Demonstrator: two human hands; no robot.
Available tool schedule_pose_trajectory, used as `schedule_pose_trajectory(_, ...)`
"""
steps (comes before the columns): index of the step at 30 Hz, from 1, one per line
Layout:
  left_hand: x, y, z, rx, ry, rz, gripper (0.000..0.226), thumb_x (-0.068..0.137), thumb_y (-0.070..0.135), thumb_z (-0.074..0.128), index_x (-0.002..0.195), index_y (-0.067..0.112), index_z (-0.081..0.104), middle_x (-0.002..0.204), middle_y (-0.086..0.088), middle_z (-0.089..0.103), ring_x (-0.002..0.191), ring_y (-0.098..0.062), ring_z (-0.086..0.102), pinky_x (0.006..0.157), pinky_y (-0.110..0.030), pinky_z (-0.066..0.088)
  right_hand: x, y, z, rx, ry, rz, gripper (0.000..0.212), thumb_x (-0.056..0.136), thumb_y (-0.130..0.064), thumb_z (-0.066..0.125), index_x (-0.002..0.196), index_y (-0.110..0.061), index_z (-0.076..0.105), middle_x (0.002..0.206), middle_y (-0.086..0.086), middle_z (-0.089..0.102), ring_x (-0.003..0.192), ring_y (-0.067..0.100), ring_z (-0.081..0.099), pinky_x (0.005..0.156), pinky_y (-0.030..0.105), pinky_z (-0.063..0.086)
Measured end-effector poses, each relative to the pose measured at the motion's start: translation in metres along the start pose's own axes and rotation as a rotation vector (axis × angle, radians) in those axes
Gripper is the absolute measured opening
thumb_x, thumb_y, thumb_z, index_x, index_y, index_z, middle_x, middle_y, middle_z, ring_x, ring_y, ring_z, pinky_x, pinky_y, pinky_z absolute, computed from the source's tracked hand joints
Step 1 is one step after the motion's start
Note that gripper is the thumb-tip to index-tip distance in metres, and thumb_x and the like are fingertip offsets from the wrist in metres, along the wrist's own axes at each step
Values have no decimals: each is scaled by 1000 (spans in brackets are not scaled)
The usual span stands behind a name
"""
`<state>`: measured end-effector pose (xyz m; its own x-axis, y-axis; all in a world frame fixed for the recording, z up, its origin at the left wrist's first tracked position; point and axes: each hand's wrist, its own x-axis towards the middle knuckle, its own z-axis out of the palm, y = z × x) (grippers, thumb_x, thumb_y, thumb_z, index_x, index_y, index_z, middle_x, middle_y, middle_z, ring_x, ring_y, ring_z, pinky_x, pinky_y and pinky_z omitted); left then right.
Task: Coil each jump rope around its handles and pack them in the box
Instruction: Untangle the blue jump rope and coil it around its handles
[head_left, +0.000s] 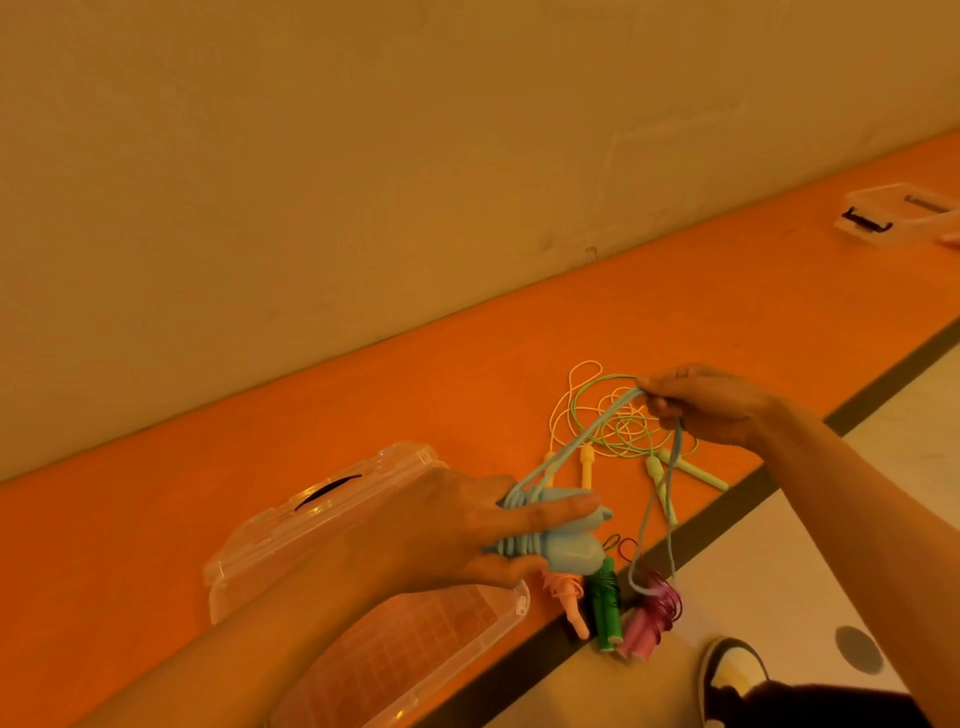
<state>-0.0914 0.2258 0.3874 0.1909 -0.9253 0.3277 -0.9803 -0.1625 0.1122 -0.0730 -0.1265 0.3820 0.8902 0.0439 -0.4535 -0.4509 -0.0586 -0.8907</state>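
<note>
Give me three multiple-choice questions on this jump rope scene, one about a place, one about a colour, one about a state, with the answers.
1. Where do the three coiled jump ropes lie relative to the open clear plastic box? A inside it; B right of it, on the flat orange surface by its front edge; C behind it.
2. What colour is the held jump rope between the left hand and right hand? A yellow; B dark green; C light blue.
3. How is the yellow jump rope cord? A loose loops; B wound round its handles; C knotted tight.
Answers: B, they sit beside the box at the edge; C, its handles and cord are light blue; A, its loops sprawl on the surface.
</note>
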Motion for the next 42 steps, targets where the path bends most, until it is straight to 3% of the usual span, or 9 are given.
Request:
schedule_pose_trajectory(6,7,8,0,-18,15,67,66,98,47,53,155,33,22,91,7,55,61,-2,44,49,-16,47,5,-8,21,-280,193,-183,24,97,-23,59,83,-9,73,73,0,61,70,12,48,63,24,39)
schedule_pose_trajectory(12,5,8,2,-31,17,49,65,100,47,49,156,33,19,91,5,57,61,-2,45,50,-12,40,15,2,30,-446,285,-224,27,87,-39,69,84,-13,78,95,22,69,83,27,53,71,41,40)
schedule_pose_trajectory(16,2,4,0,-107,134,-143,63,101,52,41,156,40,13,93,10,61,62,-2,49,49,-15,45,9,13,27,-431,263,-229,29,77,-46,72,78,-17,78,89,21,65,81,25,50,71,41,38)
schedule_pose_trajectory(19,3,6,-3,-393,232,-467,70,87,55,50,143,69,11,90,23,59,66,-5,55,54,-14,43,2,21,28,-397,197,-268,28,78,-42,69,79,-16,78,79,6,65,77,18,50,67,32,41)
schedule_pose_trajectory(21,3,4,-4,-602,341,-597,66,86,53,55,134,79,17,97,24,64,75,-15,66,57,-26,54,-1,23,31,-384,148,-282,30,80,-40,67,82,-12,77,71,-3,61,70,12,47,59,22,39)
schedule_pose_trajectory(24,8,-5,-11,-684,503,-689,63,93,43,61,142,66,28,106,41,62,79,-7,70,59,-23,56,-4,28,37,-439,25,-251,23,91,-31,65,80,-14,76,72,1,60,68,10,48,63,26,40)
schedule_pose_trajectory(27,5,-23,-12,-606,578,-842,63,87,47,58,145,51,35,95,32,67,73,5,69,60,-14,52,-11,33,54,-549,-101,-263,27,92,-37,64,78,-17,74,71,3,60,67,8,51,66,27,42)
schedule_pose_trajectory(34,-11,-47,-1,-301,395,-1043,58,94,57,50,147,59,26,85,8,72,67,-6,67,60,-33,56,-46,24,108,-860,-275,-483,32,93,-45,62,87,-17,76,73,-10,68,64,4,59,58,21,44)
schedule_pose_trajectory(42,-17,-48,6,-151,198,-1078,62,90,67,34,150,55,23,84,0,71,65,-15,60,56,-38,49,-83,-5,147,-1284,-289,-852,38,101,-48,40,103,-17,62,95,-2,63,82,15,56,82,30,38)
